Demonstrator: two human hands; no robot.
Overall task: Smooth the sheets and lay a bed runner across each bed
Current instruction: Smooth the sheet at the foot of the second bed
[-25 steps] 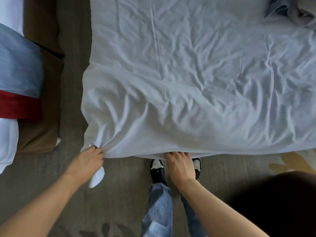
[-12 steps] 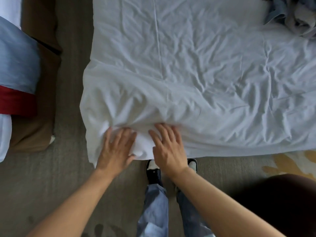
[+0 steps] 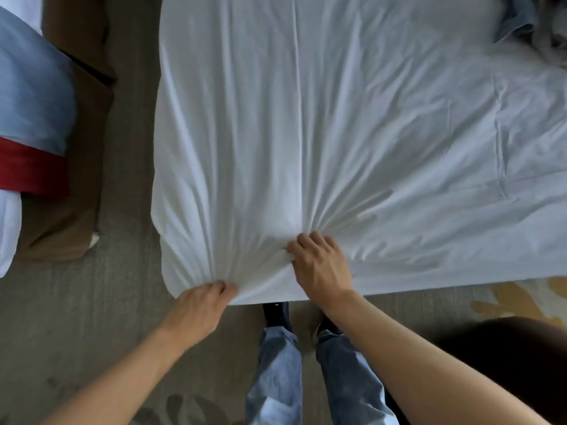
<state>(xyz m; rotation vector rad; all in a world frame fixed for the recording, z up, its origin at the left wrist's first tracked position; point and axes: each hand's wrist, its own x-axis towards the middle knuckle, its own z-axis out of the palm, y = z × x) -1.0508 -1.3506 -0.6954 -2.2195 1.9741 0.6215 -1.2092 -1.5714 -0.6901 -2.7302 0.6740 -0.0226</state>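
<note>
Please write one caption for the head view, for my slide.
Both hands, left hand and right hand, grip the white sheet at the bed's near edge.

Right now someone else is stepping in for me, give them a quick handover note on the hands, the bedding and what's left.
Left hand grips the white sheet at the foot edge near its corner. Right hand bunches the sheet just up from that edge.
Creases fan out from both grips; wrinkles remain on the right side.
Crumpled blue-grey fabric lies at the bed's far right corner. The neighbouring bed on the left carries a blue and red runner.
Left: finish smoothing, then lay this bed's runner.
</note>
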